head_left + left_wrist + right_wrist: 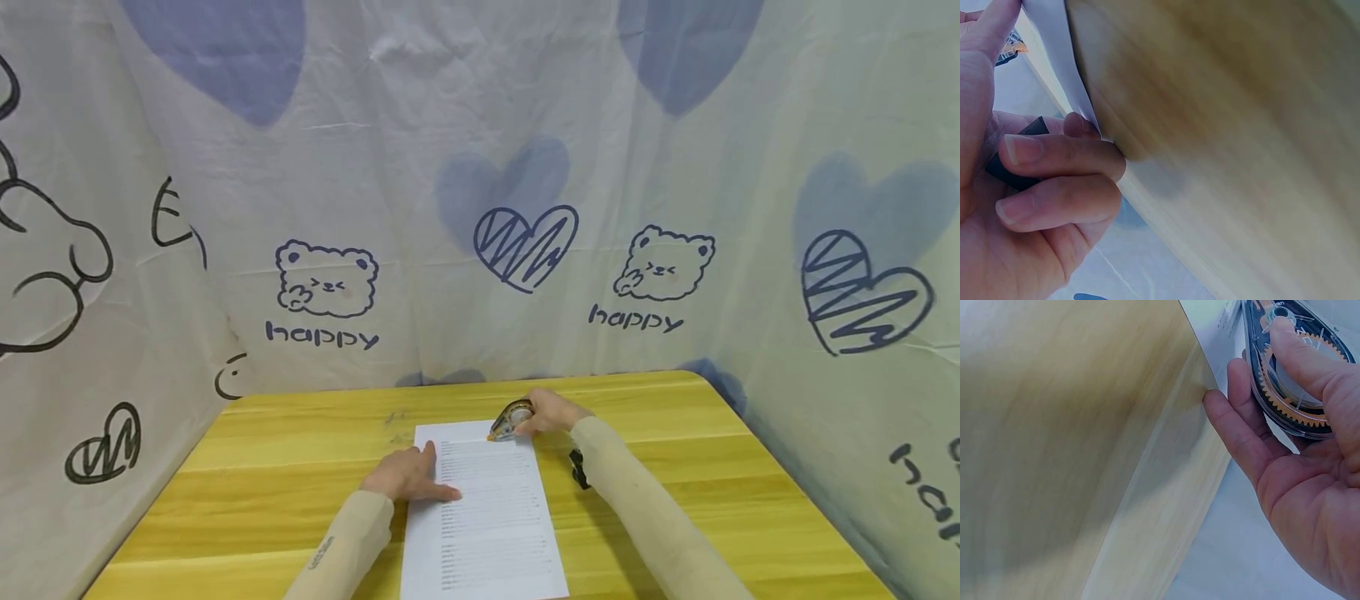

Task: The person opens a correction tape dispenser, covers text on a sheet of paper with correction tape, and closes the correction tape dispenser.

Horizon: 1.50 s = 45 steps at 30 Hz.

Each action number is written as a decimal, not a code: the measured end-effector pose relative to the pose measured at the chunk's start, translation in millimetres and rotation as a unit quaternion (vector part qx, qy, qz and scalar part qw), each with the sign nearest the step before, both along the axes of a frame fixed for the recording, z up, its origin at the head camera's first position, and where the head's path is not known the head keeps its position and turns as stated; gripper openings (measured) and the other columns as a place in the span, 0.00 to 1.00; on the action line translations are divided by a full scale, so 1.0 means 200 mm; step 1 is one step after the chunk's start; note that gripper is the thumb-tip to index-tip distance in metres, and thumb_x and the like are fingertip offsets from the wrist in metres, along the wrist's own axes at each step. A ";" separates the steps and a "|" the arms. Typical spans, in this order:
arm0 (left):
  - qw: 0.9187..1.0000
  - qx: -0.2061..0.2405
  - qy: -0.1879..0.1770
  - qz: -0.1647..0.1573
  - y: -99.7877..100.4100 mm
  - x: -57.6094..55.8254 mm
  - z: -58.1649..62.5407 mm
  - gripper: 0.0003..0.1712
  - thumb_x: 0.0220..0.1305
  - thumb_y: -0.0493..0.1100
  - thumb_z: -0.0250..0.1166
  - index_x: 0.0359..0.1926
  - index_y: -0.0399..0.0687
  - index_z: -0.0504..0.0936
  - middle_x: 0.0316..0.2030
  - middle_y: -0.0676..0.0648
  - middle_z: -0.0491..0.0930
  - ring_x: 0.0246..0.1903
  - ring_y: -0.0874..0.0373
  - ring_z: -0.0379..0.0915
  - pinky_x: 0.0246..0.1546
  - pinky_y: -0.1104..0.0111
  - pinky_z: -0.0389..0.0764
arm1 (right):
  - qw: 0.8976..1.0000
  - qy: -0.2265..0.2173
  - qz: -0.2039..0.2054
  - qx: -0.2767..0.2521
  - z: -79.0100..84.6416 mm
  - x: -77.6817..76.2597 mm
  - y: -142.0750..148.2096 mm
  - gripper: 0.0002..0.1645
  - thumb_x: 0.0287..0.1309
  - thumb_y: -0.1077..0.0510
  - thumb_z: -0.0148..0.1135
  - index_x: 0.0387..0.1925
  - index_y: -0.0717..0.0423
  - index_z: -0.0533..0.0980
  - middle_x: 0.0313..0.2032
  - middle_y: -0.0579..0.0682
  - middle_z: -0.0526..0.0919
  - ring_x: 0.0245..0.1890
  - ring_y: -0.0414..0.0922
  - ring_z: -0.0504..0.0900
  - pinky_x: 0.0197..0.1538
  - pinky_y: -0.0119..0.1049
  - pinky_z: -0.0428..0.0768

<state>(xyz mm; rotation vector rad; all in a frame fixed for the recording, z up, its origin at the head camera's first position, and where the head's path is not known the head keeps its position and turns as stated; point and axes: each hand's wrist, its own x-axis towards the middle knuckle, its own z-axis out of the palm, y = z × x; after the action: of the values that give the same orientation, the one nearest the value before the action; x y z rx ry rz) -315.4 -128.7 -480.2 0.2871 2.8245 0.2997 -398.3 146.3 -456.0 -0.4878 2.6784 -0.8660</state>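
Note:
A printed sheet of paper [491, 517] lies on the wooden table. My left hand [408, 477] rests on its left side, thumb and index finger spread over the page. In the left wrist view, that hand's other fingers curl round a small black piece [1010, 172], partly hidden in the palm. My right hand [551, 412] grips a clear-bodied correction tape [512, 419] with orange gears. Its orange tip meets the page near the top line of print. The right wrist view shows the thumb on the dispenser's side and fingertips [1216, 403] at the paper's edge.
The yellow wood-grain table [285, 458] extends around the sheet. A small black object [578, 469] shows beside the right sleeve. White cloth [420, 333] printed with hearts and bears hangs behind the table and along both sides.

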 end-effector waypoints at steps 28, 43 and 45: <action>1.000 0.006 0.012 -0.010 -0.03 0.02 -0.01 0.63 0.48 0.74 0.68 0.73 0.39 0.59 0.65 0.32 0.69 0.64 0.36 0.68 0.63 0.45 0.71 | 1.000 -0.002 0.006 -0.008 -0.03 -0.03 -0.02 0.05 0.55 0.60 0.71 0.30 0.58 0.83 0.23 0.52 0.85 0.16 0.38 0.66 0.20 0.27 0.67; 1.000 0.000 0.008 -0.020 -0.01 0.02 0.02 0.63 0.49 0.74 0.67 0.73 0.37 0.59 0.64 0.31 0.70 0.63 0.36 0.68 0.62 0.46 0.72 | 1.000 0.004 -0.008 0.003 -0.01 -0.01 0.01 0.09 0.55 0.58 0.72 0.36 0.59 0.82 0.24 0.48 0.83 0.19 0.38 0.68 0.21 0.28 0.68; 1.000 -0.001 0.008 -0.019 -0.01 0.02 0.02 0.63 0.49 0.74 0.68 0.73 0.37 0.59 0.64 0.31 0.70 0.63 0.36 0.68 0.62 0.46 0.72 | 1.000 0.001 -0.012 0.000 -0.02 -0.01 0.01 0.09 0.55 0.59 0.72 0.36 0.59 0.81 0.25 0.48 0.83 0.19 0.38 0.69 0.22 0.28 0.68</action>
<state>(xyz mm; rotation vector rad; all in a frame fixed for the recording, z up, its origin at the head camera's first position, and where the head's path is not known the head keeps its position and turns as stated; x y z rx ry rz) -311.1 -130.1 -476.5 0.3434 2.8318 0.2872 -399.5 149.0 -459.2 -0.4567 2.6915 -0.8725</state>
